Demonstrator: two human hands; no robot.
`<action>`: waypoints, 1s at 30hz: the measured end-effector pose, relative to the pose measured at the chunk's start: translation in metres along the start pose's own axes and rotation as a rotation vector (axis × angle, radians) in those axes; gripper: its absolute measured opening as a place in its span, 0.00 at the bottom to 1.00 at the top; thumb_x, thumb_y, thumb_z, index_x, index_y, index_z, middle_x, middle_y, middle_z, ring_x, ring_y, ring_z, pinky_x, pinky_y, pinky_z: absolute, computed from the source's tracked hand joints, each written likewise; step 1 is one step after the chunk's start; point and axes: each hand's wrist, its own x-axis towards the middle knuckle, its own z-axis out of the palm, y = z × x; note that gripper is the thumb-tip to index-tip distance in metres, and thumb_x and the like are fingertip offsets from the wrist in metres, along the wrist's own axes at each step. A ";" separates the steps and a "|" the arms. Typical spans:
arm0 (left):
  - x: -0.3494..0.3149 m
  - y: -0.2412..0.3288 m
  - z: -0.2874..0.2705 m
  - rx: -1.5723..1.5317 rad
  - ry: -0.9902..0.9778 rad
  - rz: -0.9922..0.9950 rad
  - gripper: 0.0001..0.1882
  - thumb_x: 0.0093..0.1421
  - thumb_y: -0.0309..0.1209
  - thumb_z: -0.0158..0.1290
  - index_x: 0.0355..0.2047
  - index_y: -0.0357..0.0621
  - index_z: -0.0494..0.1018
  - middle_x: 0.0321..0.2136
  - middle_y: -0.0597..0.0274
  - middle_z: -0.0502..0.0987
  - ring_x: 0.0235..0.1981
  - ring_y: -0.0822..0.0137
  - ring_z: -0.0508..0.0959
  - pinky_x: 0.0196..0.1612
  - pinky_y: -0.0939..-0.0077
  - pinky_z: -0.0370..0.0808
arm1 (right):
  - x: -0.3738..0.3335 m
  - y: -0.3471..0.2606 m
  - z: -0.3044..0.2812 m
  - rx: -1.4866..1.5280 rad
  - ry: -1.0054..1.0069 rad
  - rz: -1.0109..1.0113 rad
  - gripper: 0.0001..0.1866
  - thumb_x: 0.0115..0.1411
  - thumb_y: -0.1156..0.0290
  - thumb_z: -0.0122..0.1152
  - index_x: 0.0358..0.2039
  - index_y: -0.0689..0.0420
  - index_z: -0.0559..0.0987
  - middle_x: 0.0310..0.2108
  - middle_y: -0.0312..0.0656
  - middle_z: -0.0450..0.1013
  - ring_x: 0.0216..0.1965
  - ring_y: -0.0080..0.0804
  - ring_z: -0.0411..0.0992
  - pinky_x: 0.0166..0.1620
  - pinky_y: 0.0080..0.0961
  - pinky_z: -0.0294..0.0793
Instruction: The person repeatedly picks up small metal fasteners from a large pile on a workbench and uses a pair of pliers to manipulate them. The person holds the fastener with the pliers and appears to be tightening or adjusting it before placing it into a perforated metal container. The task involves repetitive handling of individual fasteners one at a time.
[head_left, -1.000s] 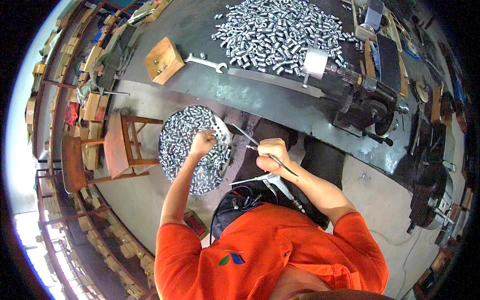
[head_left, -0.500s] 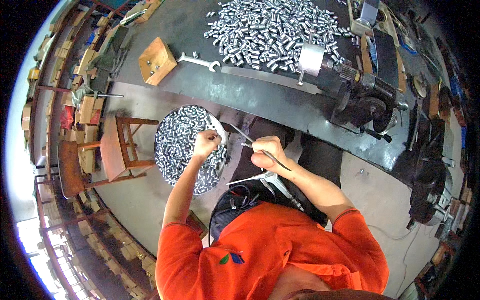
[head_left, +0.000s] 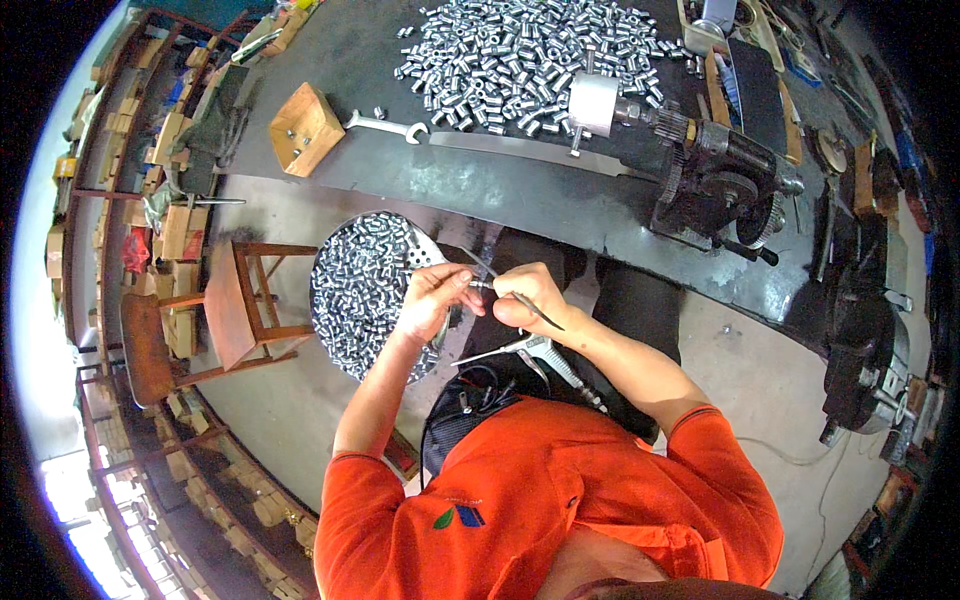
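Beyond the round, perforated basin (head_left: 424, 250) runs a smooth, dark metal bench (head_left: 450, 185). Right of the basin, the right hand (head_left: 528, 296) clenches a slim, dark rod (head_left: 543, 314); the left hand (head_left: 432, 300), overlapping the basin's right edge, pinches a small, shiny metal piece (head_left: 482, 284) just outside it.

Counter (head_left: 480, 180) across top of frame. On it: sleeve pile (head_left: 525, 65), top centre; box (head_left: 312, 122), upper left; wrench (head_left: 383, 126) just right of box; machine (head_left: 730, 180), upper right. Tub (head_left: 424, 257) left of centre, before counter, sleeves (head_left: 355, 310) in it. Chair (head_left: 232, 305) left of tub, shelves (head_left: 95, 190) along left edge. Near frame centre: left hand (head_left: 435, 303) over tub's right rim, right hand (head_left: 532, 290) just right of it, rod (head_left: 543, 314) in right hand, air gun (head_left: 550, 362) below.
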 end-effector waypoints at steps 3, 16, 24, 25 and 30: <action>-0.001 0.005 0.007 0.205 -0.012 0.092 0.10 0.58 0.25 0.51 0.38 0.30 0.70 0.26 0.53 0.77 0.27 0.63 0.78 0.33 0.73 0.76 | 0.003 -0.004 0.000 -0.011 0.014 -0.070 0.12 0.41 0.72 0.54 0.11 0.60 0.62 0.09 0.44 0.57 0.10 0.35 0.60 0.16 0.28 0.59; 0.005 0.012 -0.015 0.434 0.232 0.188 0.09 0.52 0.18 0.53 0.34 0.36 0.71 0.22 0.67 0.74 0.22 0.76 0.73 0.27 0.81 0.71 | 0.003 -0.013 -0.008 0.047 0.104 0.109 0.18 0.41 0.66 0.55 0.09 0.58 0.57 0.09 0.37 0.48 0.10 0.26 0.49 0.16 0.28 0.48; 0.007 0.011 -0.033 1.195 0.441 0.497 0.10 0.40 0.20 0.57 0.27 0.38 0.74 0.14 0.64 0.65 0.14 0.75 0.64 0.18 0.80 0.62 | -0.002 -0.007 -0.002 0.252 -0.003 0.045 0.24 0.45 0.55 0.54 0.09 0.58 0.56 0.09 0.37 0.49 0.11 0.26 0.51 0.17 0.28 0.47; 0.008 0.010 -0.032 1.218 0.429 0.546 0.10 0.40 0.20 0.57 0.27 0.39 0.74 0.15 0.64 0.65 0.14 0.74 0.64 0.18 0.80 0.62 | -0.002 -0.007 -0.003 0.264 -0.006 0.076 0.24 0.45 0.56 0.54 0.09 0.58 0.56 0.09 0.37 0.49 0.11 0.25 0.51 0.17 0.27 0.47; 0.008 0.019 -0.014 1.409 0.303 0.559 0.11 0.39 0.23 0.56 0.27 0.44 0.73 0.23 0.61 0.71 0.21 0.59 0.74 0.23 0.68 0.71 | 0.002 -0.014 -0.008 0.225 -0.069 0.249 0.21 0.45 0.58 0.52 0.09 0.58 0.57 0.09 0.34 0.50 0.12 0.20 0.51 0.17 0.26 0.48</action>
